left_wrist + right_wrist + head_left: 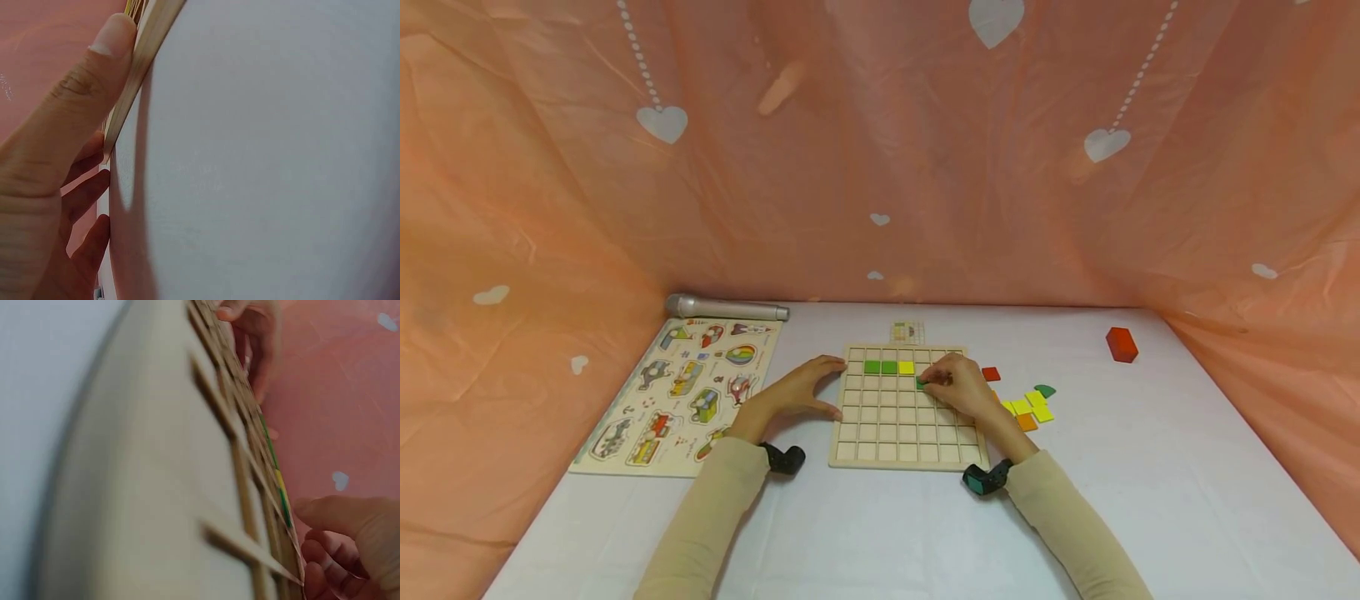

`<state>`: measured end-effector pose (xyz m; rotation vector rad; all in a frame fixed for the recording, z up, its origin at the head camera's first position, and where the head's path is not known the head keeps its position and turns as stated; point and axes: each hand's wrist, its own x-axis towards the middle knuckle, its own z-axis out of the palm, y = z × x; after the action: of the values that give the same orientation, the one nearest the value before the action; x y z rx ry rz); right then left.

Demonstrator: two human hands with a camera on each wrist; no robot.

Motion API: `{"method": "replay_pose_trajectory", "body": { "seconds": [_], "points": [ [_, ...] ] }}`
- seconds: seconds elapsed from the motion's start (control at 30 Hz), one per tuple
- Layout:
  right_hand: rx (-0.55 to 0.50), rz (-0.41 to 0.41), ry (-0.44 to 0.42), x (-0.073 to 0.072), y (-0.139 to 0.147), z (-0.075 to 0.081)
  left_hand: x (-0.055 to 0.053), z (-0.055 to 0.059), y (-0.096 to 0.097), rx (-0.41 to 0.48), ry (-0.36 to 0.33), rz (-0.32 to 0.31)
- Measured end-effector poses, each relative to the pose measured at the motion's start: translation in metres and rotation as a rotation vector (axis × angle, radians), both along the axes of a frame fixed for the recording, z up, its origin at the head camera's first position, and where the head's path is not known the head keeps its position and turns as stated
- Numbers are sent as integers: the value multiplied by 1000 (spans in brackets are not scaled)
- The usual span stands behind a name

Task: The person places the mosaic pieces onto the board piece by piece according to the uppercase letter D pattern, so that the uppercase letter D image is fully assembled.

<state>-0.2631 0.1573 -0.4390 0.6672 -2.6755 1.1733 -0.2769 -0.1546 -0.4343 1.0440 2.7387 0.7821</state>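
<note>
A wooden grid board (887,454) lies flat on the table. My left hand (793,390) rests at its left edge, thumb and fingers spread apart; in the left wrist view the thumb (94,69) presses the wooden rim. Over the upper right of the grid, my right hand (961,387) pinches a dark green piece (920,383), partly covered by the fingertips. Two light green squares (880,367) and a yellow square (906,367) sit side by side in the second row from the top.
Right of the board lie loose yellow tiles (1036,400), an orange tile (1027,422), a red tile (992,374) and a green quarter-round piece (1045,390). A small patterned card (907,332) is behind the board. Farther out are a red block (1122,345), picture puzzle (662,400) and silver microphone (727,308).
</note>
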Motion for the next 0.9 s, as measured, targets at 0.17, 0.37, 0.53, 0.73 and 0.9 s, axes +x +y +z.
{"method": "replay_pose_trajectory", "body": {
  "seconds": [0.17,0.37,0.53,0.73,0.9],
  "points": [
    [-36,6,-3,-1,21,8,0,-2,0,-3,8,1],
    [-36,-5,-14,-6,57,15,-1,-2,0,-5,1,14],
    [-18,-29,-95,-11,83,17,-1,-1,0,-6,4,15],
    [2,-54,-241,-16,102,10,-1,-2,0,-10,-9,17],
    [0,-51,-338,-19,108,8,-2,-3,0,-9,-12,15]
  ]
}}
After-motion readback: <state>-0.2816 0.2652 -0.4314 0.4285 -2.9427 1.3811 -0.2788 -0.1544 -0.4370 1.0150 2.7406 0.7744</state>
